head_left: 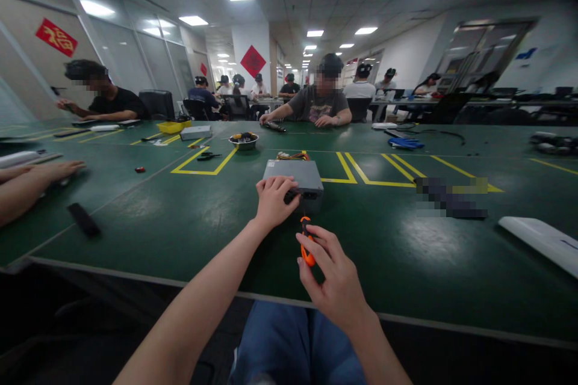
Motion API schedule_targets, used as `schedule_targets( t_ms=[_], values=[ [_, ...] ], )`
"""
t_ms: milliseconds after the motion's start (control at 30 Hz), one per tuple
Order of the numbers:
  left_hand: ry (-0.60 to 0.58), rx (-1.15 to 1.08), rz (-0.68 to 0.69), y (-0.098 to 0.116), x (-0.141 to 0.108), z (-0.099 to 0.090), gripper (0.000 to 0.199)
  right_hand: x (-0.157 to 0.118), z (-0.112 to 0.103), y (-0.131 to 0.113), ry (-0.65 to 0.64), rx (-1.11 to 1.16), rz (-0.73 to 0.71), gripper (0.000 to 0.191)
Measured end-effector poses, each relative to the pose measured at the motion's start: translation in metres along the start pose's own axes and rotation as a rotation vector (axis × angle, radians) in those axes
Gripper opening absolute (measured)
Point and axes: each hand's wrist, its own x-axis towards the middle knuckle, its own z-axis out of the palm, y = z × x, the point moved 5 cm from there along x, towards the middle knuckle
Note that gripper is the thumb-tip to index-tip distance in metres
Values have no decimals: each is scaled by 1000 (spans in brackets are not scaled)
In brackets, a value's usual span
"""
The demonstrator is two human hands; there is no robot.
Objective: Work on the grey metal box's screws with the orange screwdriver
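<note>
A grey metal computer power supply (pixel 300 173) sits on the green table in front of me, a bundle of coloured wires (pixel 291 156) at its far side. My left hand (pixel 276 200) grips its near left edge, fingers on top and thumb at the near face beside the power socket (pixel 309 195). Between the thumb and fingers of my right hand (pixel 332 267) is a screwdriver with an orange and black handle (pixel 307 243). It points away from me at the near face of the power supply. Whether its tip touches there I cannot tell.
Beyond the power supply stand a metal bowl (pixel 244 143) of small parts and a yellow tray (pixel 174 126). Another person's hand (pixel 63 171) rests at the left, near a dark bar (pixel 83 219). A white device (pixel 544 240) lies at the right. A co-worker (pixel 320 102) sits opposite.
</note>
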Motion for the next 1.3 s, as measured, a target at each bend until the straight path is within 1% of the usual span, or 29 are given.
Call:
schedule_targets(
  t_ms=[133, 233, 300, 400, 500, 633, 800, 867, 967, 1067, 1133, 1200, 1300],
  values=[
    [-5, 3, -2, 0, 0, 0, 20, 0, -2, 2, 69, -10, -21, 29],
    [-8, 6, -3, 0, 0, 0, 19, -1, -2, 5, 79, -12, -31, 31],
    [-8, 7, -3, 1, 0, -1, 19, -1, -1, 5, 63, -8, -31, 32],
    [-8, 9, 1, 2, 0, -2, 19, -1, -1, 3, 24, 21, -36, 28],
    [-12, 13, -4, 2, 0, -2, 20, 0, -2, 1, -5, 77, 0, 25],
    [-16, 15, -4, 2, 0, -2, 20, 0, -1, -1, -27, 127, 33, 29],
    [-8, 16, -2, 2, 0, -1, 20, -3, -2, 4, 63, 79, 6, 26],
    [-6, 13, 0, 2, 0, -1, 19, -4, -2, 5, 75, 60, -15, 26],
    [-7, 7, 1, 2, 0, -1, 19, -3, -1, 3, 26, 31, -47, 30],
    [-11, 8, -4, 1, 0, -1, 20, -2, 1, 1, -52, 47, -26, 33],
    [-16, 9, -5, 1, 0, -1, 20, -1, 2, 0, -68, 59, -14, 34],
    [-19, 9, -2, 2, 0, -2, 20, -1, 1, -1, -37, 47, -26, 34],
    [-24, 12, -5, 2, 0, -2, 21, -1, -1, 1, 48, 4, -33, 30]
  ],
)
